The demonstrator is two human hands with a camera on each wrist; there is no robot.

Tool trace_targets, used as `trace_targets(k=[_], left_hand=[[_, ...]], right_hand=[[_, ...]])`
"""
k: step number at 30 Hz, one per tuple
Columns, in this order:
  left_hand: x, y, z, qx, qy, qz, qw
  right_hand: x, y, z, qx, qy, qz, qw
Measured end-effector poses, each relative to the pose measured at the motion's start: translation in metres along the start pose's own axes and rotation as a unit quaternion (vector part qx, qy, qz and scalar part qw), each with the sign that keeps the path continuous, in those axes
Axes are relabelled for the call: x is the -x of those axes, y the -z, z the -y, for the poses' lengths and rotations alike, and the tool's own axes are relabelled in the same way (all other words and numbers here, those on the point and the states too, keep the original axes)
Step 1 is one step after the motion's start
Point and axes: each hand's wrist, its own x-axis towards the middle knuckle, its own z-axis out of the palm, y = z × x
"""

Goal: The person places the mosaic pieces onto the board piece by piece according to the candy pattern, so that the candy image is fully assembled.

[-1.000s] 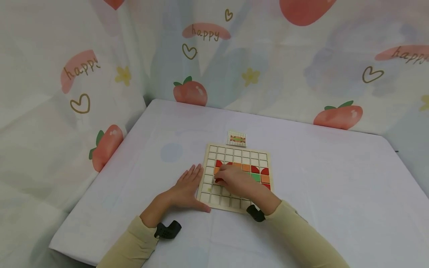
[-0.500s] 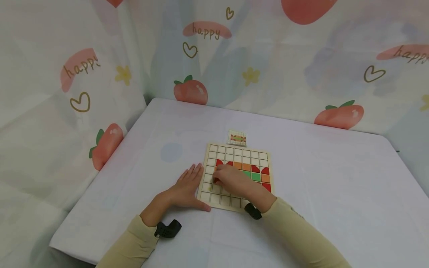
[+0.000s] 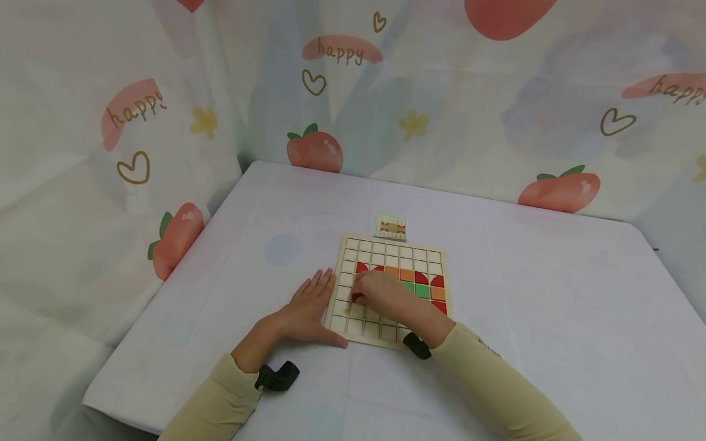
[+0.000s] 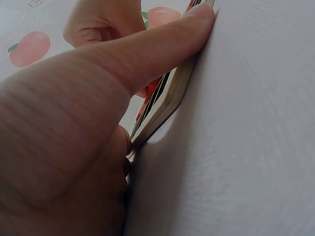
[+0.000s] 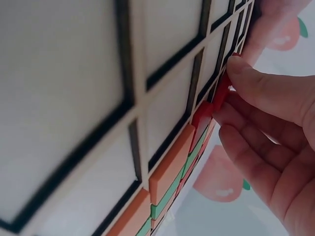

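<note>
A pale wooden grid board (image 3: 355, 329) lies on the table, with red, orange and green tiles in its middle rows. My left hand (image 3: 305, 313) rests flat along the board's left side, fingers straight and spread. In the left wrist view its thumb (image 4: 162, 46) lies across the board's near corner. Over the left part of the pattern, my right hand (image 3: 386, 297) pinches a red tile (image 5: 223, 89) between thumb and fingertips at the grid. Beside that tile sits another red tile (image 5: 201, 118), followed by an orange tile (image 5: 170, 164). My right hand hides several cells in the head view.
Just behind the board stands a small pattern card (image 3: 392, 227) with a red, orange and green design on a grid. White cloth covers the table (image 3: 529, 294). A printed curtain (image 3: 452, 92) encloses the back and left sides.
My right hand has shifted slightly left, and its fingers sit a little differently over the red tile, which shows less now. The left hand stays in place on the board.
</note>
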Motion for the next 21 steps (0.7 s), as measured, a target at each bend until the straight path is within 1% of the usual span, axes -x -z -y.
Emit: trace_targets(k=[9, 17, 21], left_hand=[[0.0005, 0.0004, -0.0007, 0.005, 0.002, 0.0, 1.0], [0.0015, 0.0011, -0.0019, -0.004, 0.007, 0.004, 1.0], [0.0017, 0.0016, -0.0022, -0.007, 0.008, 0.004, 0.9999]], right_hand=[[0.0007, 0.0, 0.0001, -0.013, -0.022, -0.014, 0.9996], [-0.0006, 0.0, 0.0009, 0.004, -0.022, -0.014, 0.9996], [-0.001, 0.0003, 0.0017, 0.013, -0.017, -0.017, 0.9996]])
